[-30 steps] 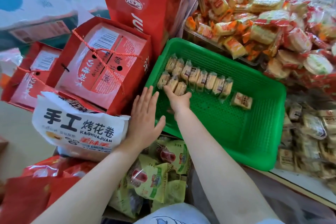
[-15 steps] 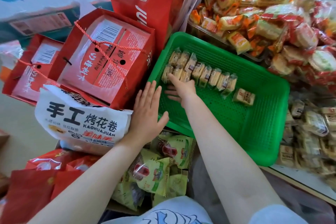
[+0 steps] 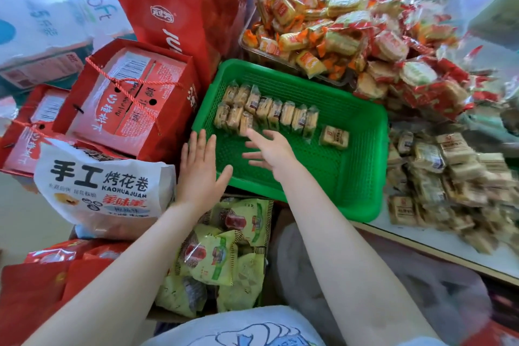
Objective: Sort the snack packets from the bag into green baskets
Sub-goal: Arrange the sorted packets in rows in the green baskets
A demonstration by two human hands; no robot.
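**Crowded snack counter, green basket partly filled**

Pale counter (image 3: 438,244) with a wooden front edge, heaped with wrapped snacks. Green perforated basket (image 3: 351,177) at its near-left corner, overhanging the edge. Inside, along the far-left wall, two rows of clear-wrapped biscuit packets (image 3: 266,114) standing on edge and packed side by side; one flat packet (image 3: 334,137) apart to their right. Left hand (image 3: 200,174) flat, fingers straight and together, resting on the basket's near-left rim, thumb over the edge. Right hand (image 3: 271,150) over the basket floor, fingers spread and straight, holding nothing, fingertips just beside the nearer row. White printed snack bag (image 3: 104,185) left of the left hand. Behind it, red gift boxes (image 3: 126,101) tied with red cord and a tall red carton (image 3: 179,8). Orange-wrapped and red-wrapped snacks (image 3: 351,34) piled beyond the basket, beige packets (image 3: 449,177) stacked to its right. Green-yellow packets (image 3: 222,250) below the counter edge, between the forearms.
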